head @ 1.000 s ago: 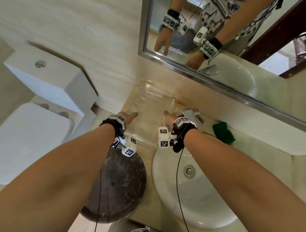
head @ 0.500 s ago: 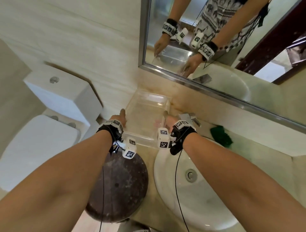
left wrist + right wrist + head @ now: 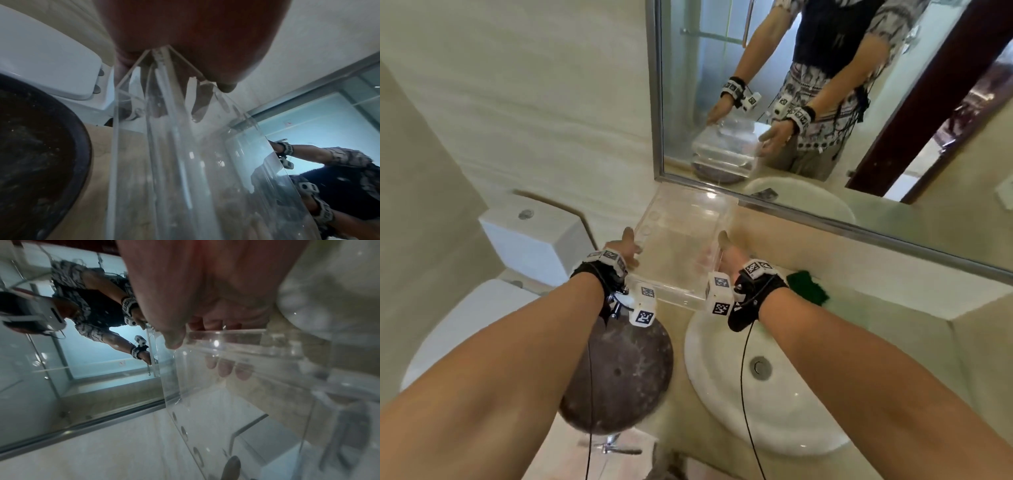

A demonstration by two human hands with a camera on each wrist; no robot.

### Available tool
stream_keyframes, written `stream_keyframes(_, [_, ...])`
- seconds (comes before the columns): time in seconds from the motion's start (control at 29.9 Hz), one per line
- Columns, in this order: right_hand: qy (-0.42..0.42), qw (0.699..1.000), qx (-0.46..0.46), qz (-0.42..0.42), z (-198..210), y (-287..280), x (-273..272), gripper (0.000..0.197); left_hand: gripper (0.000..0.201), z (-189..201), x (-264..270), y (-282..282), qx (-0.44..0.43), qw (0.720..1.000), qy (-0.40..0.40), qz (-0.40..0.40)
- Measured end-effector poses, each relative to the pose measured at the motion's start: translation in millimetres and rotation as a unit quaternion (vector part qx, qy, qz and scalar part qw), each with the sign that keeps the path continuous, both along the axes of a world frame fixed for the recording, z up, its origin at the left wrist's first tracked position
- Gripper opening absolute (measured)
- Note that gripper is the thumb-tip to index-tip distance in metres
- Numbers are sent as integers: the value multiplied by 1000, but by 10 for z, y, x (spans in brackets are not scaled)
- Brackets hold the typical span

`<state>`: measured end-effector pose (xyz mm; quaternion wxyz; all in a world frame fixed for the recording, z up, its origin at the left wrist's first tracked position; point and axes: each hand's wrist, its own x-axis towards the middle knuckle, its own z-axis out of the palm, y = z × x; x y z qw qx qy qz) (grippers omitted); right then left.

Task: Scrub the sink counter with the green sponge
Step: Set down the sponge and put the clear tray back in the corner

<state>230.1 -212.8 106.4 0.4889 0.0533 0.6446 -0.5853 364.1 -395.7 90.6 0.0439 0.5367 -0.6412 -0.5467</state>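
A clear acrylic tray (image 3: 681,240) hangs in the air above the beige counter (image 3: 893,318), held level between both hands. My left hand (image 3: 625,248) grips its left wall, and my right hand (image 3: 729,251) grips its right wall. In the right wrist view the thumb (image 3: 174,335) lies on the tray's rim (image 3: 236,335), and the fingers (image 3: 224,368) curl under it. The left wrist view shows the fingers (image 3: 201,100) through the tray's wall (image 3: 185,162). The green sponge (image 3: 808,286) lies on the counter behind the basin, right of my right wrist, and neither hand touches it.
A white basin (image 3: 774,411) sits below my right forearm. Under my left wrist is a dark round stone top (image 3: 619,373). At the left stands a toilet with a white tank (image 3: 534,236). The mirror (image 3: 825,102) runs along the back wall just beyond the tray.
Both hands have lifted the clear tray off the counter and carried it up toward the mirror. The sponge has not moved.
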Motion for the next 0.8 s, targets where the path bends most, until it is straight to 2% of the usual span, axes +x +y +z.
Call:
stream_keyframes(0.07, [38, 999, 0, -12, 197, 244, 89, 65, 67, 173, 2, 231, -23, 999, 12, -18])
stream_keyframes(0.17, [29, 998, -34, -52, 359, 665, 103, 63, 65, 399, -44, 569, -50, 998, 17, -27])
stream_keyframes(0.27, [59, 994, -37, -90, 472, 1124, 95, 56, 89, 585, -90, 951, -107, 992, -37, -62])
stream_keyframes(0.33, [83, 992, -32, -95, 357, 1377, -88, 58, 110, 688, -120, 1251, -92, 993, -41, -56])
stream_keyframes(0.37, [104, 990, -24, -92, 143, 1444, -322, 63, 118, 750, -122, 1399, -79, 994, -40, -58])
stream_keyframes(0.43, [136, 982, -17, -127, 245, 1745, -372, 69, 126, 788, -225, 1612, -51, 994, -29, -88])
stream_keyframes(0.5, [144, 976, 0, -164, 467, 2037, -338, 65, 121, 916, -322, 1913, -5, 993, -18, -115])
stream_keyframes(0.6, [151, 967, 25, -204, 830, 2368, -176, 77, 100, 1031, -456, 2288, 56, 984, 30, -165])
stream_keyframes(0.64, [156, 964, 30, -215, 896, 2442, -146, 74, 95, 1068, -521, 2395, 69, 981, 29, -180])
stream_keyframes(0.67, [160, 961, 32, -224, 985, 2547, -115, 70, 87, 1143, -564, 2536, 68, 976, 43, -204])
stream_keyframes(0.8, [167, 950, 52, -257, 1033, 2789, -190, 65, 84, 1240, -820, 2902, 68, 965, 41, -250])
